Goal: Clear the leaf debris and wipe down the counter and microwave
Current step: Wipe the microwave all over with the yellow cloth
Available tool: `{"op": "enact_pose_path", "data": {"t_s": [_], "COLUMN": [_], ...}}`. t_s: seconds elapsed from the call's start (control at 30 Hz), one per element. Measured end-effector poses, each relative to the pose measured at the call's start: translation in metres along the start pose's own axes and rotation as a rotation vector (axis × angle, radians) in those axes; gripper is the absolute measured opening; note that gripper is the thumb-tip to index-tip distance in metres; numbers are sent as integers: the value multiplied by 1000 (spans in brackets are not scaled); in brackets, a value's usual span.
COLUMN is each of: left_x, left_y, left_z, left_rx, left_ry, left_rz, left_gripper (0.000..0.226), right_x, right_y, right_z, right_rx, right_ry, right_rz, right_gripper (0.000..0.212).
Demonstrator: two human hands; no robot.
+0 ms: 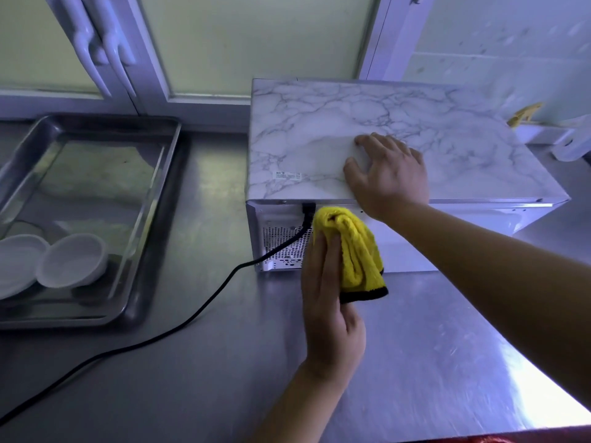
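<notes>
Microwave (367,129): a white box with a marble-patterned top, standing on the steel counter (415,346) with its vented rear panel turned toward the camera; it serves as the landmark for everything below.
Right hand (388,175): lies palm-down on the microwave's top near the edge closest to the camera, fingers spread flat and grasping nothing; the forearm crosses in front of the microwave's rear panel from the right.
Left hand (329,302): raised in front of the microwave's rear panel, fingers closed round a bunched cloth, fingertips pointing up toward the microwave's top edge.
Cloth (353,251): yellow with a black hem, folded into a thick wad; it sits on the thumb side of the left hand, pressed against or very close to the microwave's back just right of the vent grille; actual contact cannot be told.
Power cord (179,324): black, leaves the microwave's back beside the cloth's upper end and trails away across the counter to the left of the microwave.
Metal tray (153,193): on the counter, well to the left of the microwave.
White bowls (72,260): two, inside the tray, at its end farthest from the microwave.
Leaf debris: none can be made out around the microwave.
</notes>
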State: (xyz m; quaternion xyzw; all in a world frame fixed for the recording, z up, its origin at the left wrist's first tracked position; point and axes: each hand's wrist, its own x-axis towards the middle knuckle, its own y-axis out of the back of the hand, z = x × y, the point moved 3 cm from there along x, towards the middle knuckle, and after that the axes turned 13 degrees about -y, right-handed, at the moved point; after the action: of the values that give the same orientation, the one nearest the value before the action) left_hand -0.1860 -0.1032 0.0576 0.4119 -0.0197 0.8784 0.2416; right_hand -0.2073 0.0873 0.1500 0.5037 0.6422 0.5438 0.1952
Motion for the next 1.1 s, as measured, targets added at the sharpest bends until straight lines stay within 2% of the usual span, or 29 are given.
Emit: {"op": "enact_pose_path", "data": {"t_s": [0.07,0.17,0.27,0.43,0.53,0.57,0.6,0.67,0.73,0.8,0.83,0.9,1.0,1.1], "left_x": [16,17,-4,-44,-65,-72,-80,-96,-106,-106,-101,-84,-57,-42], "left_y": [-13,-34,-43,-45,-41,-37,-31,-20,-13,-7,0,10,2,-21], "left_z": [-7,-28,-50,-77,-81,-80,-79,-81,-85,-95,-101,-113,-127,-124], "left_rx": [62,253,342,398,338,258,149,-83,-262,-457,-510,-534,-456,-341], "left_ry": [-90,-121,-138,40,123,205,355,816,1220,1496,1558,1542,1436,1338], "left_rz": [-49,-171,-173,-222,-303,-302,-261,-44,233,567,714,858,846,786], "left_gripper": [83,88,92,108,101,96,92,86,77,54,42,29,27,52], "right_x": [1,2,0,-1,-1,-2,-2,-2,-2,-1,-1,-1,-2,-1], "right_y": [0,0,-1,1,1,1,2,3,2,1,1,2,1,2], "right_z": [0,0,0,0,-1,-2,-2,-2,-2,-2,-2,-3,-3,-3], "right_rx": [-2,-8,1,-6,-5,-6,-7,0,5,3,1,-1,2,3], "right_ry": [-3,-1,11,11,16,17,16,10,9,16,17,18,17,20], "right_rz": [-12,-29,-16,-12,-8,-8,-8,-3,4,9,12,19,20,17], "right_gripper": [54,48,45,46,46,46,47,47,46,46,46,45,46,47]}}
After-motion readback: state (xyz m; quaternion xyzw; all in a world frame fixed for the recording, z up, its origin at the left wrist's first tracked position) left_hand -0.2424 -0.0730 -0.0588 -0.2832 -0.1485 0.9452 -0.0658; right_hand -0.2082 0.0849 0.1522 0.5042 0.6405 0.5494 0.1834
